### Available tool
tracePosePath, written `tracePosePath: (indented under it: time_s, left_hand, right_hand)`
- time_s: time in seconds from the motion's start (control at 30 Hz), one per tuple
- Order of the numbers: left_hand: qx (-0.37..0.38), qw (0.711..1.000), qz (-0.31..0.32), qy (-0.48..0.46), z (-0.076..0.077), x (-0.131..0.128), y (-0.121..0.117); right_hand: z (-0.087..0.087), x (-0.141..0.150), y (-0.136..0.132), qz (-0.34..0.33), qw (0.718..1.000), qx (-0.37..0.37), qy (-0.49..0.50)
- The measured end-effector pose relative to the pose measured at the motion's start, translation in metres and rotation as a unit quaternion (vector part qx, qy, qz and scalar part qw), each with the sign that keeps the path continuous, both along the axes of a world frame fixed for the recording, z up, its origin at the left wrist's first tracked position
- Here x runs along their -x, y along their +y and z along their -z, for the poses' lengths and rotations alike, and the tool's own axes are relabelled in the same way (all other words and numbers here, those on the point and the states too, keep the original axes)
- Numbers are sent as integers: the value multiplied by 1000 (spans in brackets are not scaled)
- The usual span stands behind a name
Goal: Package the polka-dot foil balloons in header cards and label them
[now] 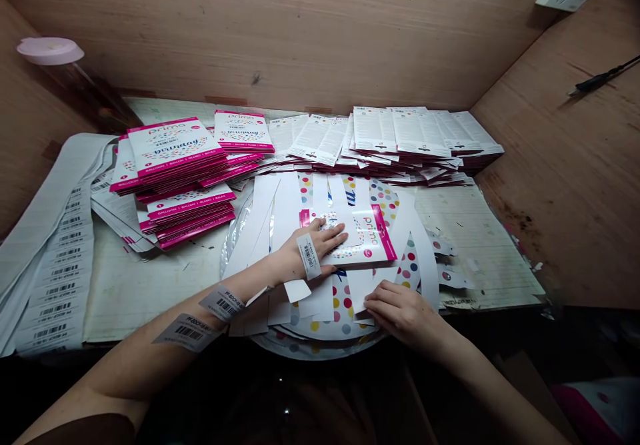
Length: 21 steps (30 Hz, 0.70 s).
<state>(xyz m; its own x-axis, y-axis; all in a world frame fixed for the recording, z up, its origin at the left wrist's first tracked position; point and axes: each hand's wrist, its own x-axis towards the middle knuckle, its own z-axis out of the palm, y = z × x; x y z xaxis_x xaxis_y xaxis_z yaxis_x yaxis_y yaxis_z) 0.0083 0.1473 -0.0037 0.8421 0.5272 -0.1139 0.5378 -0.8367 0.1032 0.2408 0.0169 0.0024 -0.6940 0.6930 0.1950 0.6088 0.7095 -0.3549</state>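
Note:
My left hand [313,245] lies flat, fingers stretched, on a pink-and-white balloon header card [367,238] that rests on a round dotted foil balloon [340,305] folded into strips. Barcode stickers [223,303] cling to the back of that hand and along the forearm. My right hand [400,308] presses down on the balloon's lower folded white flap, fingers bent and pinching at its edge.
Stacks of pink header cards [173,158] stand at the back left. A fanned row of cards [400,135], backs up, lies at the back right. Barcode label strips [60,265] hang over the left edge. Wooden walls enclose the table. A pink-lidded bottle [55,55] stands far left.

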Motion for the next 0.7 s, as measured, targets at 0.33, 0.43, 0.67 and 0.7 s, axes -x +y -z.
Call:
tracePosePath:
  time_s: [0.33,0.43,0.67,0.7]
  left_hand:
    - [-8,1000,-1,-19,11,1,2]
    - [-8,1000,1,-12,9,0,2]
    - [-8,1000,14,8,9,-2,5]
    - [-7,1000,17,9,10,-2,5]
  right_hand:
    - [-6,-10,7,53,977,144,145]
    - [-8,-12,7,122,947,230,190]
    - [-16,-12,14,135,955,210,159]
    - [-17,-12,15,130,959,205,146]
